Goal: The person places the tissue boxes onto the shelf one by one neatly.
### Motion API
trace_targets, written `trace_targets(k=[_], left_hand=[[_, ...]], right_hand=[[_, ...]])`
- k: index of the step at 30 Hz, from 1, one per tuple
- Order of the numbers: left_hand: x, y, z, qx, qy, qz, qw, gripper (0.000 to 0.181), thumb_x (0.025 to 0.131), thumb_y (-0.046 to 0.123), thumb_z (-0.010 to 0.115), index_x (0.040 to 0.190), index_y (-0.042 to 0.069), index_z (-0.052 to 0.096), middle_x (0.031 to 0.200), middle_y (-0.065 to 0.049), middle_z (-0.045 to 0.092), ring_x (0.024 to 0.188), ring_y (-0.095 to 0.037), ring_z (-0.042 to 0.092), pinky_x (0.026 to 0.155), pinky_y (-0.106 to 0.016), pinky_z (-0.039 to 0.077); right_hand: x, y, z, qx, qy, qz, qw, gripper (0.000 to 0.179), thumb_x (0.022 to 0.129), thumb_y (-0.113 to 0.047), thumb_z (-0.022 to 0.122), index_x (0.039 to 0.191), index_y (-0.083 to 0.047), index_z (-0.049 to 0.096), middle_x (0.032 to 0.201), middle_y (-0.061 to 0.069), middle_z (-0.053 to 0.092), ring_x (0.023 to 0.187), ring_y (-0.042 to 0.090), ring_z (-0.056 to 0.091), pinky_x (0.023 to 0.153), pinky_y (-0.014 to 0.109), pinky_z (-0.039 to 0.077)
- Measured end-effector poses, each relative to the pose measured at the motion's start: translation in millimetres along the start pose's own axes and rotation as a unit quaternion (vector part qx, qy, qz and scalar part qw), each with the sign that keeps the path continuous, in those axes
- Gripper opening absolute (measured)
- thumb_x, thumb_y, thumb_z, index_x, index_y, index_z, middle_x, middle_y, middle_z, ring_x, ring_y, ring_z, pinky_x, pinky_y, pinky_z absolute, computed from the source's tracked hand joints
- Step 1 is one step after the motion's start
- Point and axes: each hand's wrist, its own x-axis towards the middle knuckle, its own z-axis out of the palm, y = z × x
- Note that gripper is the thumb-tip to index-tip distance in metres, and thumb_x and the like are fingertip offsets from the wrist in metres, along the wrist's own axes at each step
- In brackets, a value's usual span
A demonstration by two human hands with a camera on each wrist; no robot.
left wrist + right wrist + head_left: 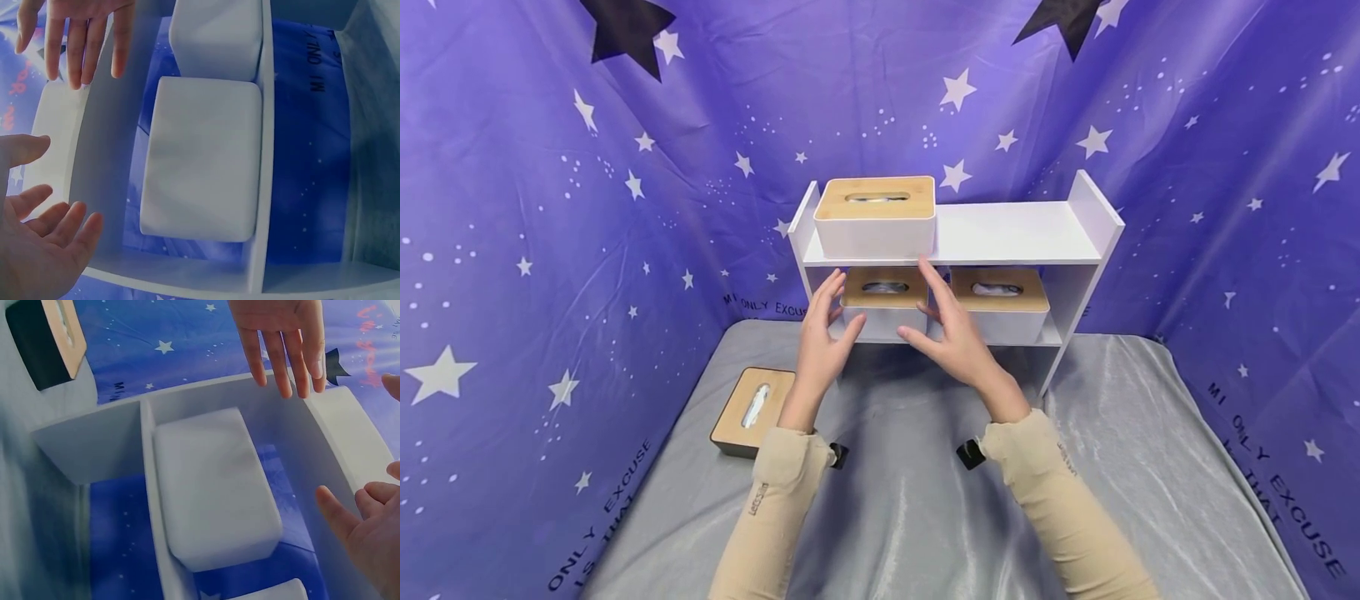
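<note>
My left hand [822, 350] and right hand [957, 337] are raised before the white shelf, fingers spread and palms facing each other. Between them, on the lower tier, sits a white tissue box [883, 322] with a wooden lid. Both wrist views show this box [203, 159] with neither hand gripping it; in the head view the fingers overlap its sides. To its right on the same tier is a second white tissue box [1006, 323]. A third white tissue box [876, 237] stands on the top tier's left end, just above my fingertips.
The white two-tier shelf [1018, 233] stands at the back of a grey cloth-covered table [910, 517]. A dark tissue box with a wooden lid [739, 417] lies to the left, beside my left forearm. Purple star-patterned curtains [550, 208] enclose the table's back and sides.
</note>
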Motion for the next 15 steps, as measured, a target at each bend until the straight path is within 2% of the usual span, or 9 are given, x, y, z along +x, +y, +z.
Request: trace_targets(k=[5, 9, 15], left_hand=[[-8.6, 18.3, -6.5, -0.001, -0.003, -0.023, 0.9997, 0.054, 0.091, -0.005, 0.065, 0.142, -0.007, 0.048, 0.152, -0.025, 0.043, 0.137, -0.041, 0.045, 0.111, -0.061, 0.043], [-13.1, 2.9, -9.8, 0.008, -0.011, -0.047, 0.9988, 0.051, 0.092, -0.004, 0.064, 0.141, -0.005, 0.05, 0.152, -0.024, 0.043, 0.14, -0.039, 0.043, 0.112, -0.059, 0.042], [-20.5, -34.9, -17.5, -0.005, -0.015, -0.073, 0.9972, 0.051, 0.094, -0.001, 0.065, 0.143, -0.002, 0.051, 0.153, -0.021, 0.044, 0.142, -0.037, 0.041, 0.115, -0.057, 0.04]], right_hand=[[-7.8, 4.9, 9.7, 0.011, -0.017, 0.003, 0.9998, 0.09, 0.091, -0.008, 0.071, 0.161, -0.016, 0.015, 0.168, 0.006, 0.016, 0.153, 0.03, 0.025, 0.115, 0.042, 0.045], [-13.6, 11.1, 19.2, 0.027, -0.035, 0.018, 0.9989, 0.089, 0.092, -0.008, 0.07, 0.161, -0.015, 0.015, 0.167, 0.012, 0.018, 0.153, 0.032, 0.025, 0.116, 0.046, 0.043], [-22.8, 23.8, 36.1, 0.04, -0.05, 0.03, 0.9975, 0.086, 0.092, -0.01, 0.07, 0.16, -0.01, 0.018, 0.165, 0.015, 0.024, 0.152, 0.031, 0.027, 0.117, 0.052, 0.04]])
